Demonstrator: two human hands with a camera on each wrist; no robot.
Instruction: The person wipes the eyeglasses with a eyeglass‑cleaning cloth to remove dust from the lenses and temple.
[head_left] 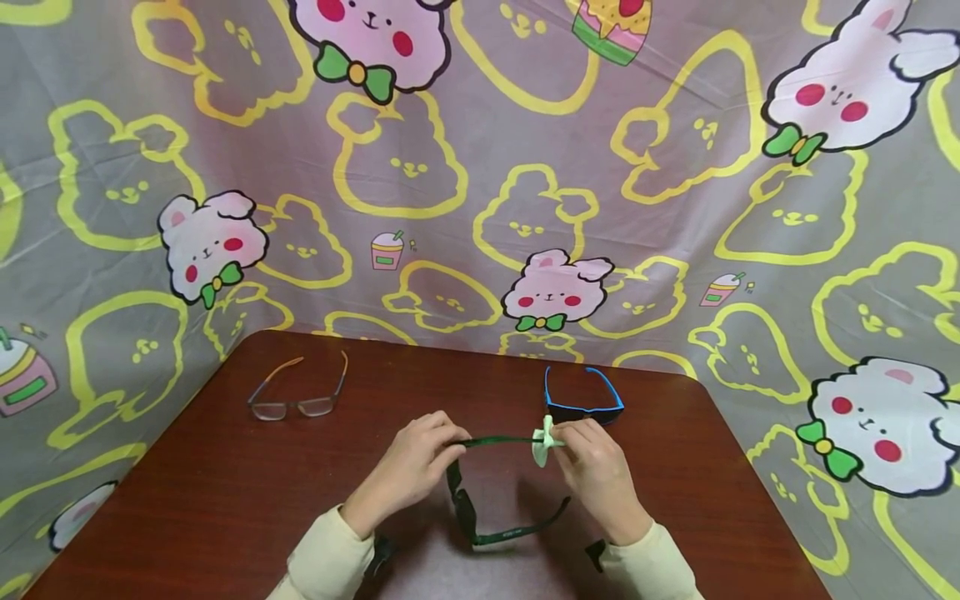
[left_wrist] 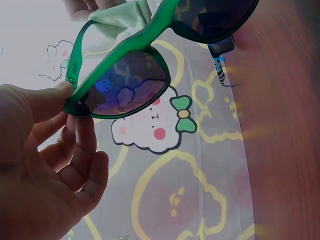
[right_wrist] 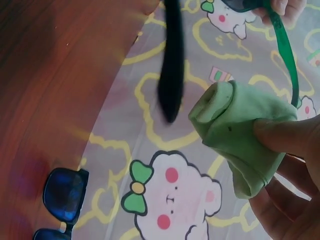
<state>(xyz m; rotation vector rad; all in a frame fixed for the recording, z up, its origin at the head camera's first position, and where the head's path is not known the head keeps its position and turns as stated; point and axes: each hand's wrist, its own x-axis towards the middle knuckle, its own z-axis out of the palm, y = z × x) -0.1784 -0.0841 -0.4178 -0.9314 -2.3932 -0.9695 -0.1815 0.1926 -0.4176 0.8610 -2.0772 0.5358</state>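
Dark green sunglasses [head_left: 465, 508] are held above the table between both hands. My left hand [head_left: 416, 462] pinches them at the hinge corner of the frame; the left wrist view shows thumb and fingers on that green corner [left_wrist: 75, 102]. My right hand [head_left: 600, 471] pinches a light green cloth [head_left: 542, 443] around the end of the upper temple arm. In the right wrist view the cloth [right_wrist: 240, 130] is folded over the tip of the green temple [right_wrist: 286, 52], with the thumb pressing on it. The other temple [head_left: 525, 532] points toward the right, free of both hands.
Clear-lensed glasses [head_left: 315, 407] lie at the back left of the brown table [head_left: 225, 492]. Blue-framed dark sunglasses [head_left: 585, 411] lie at the back right, just beyond my right hand. A patterned cloth [head_left: 450, 192] hangs around the table's back and sides.
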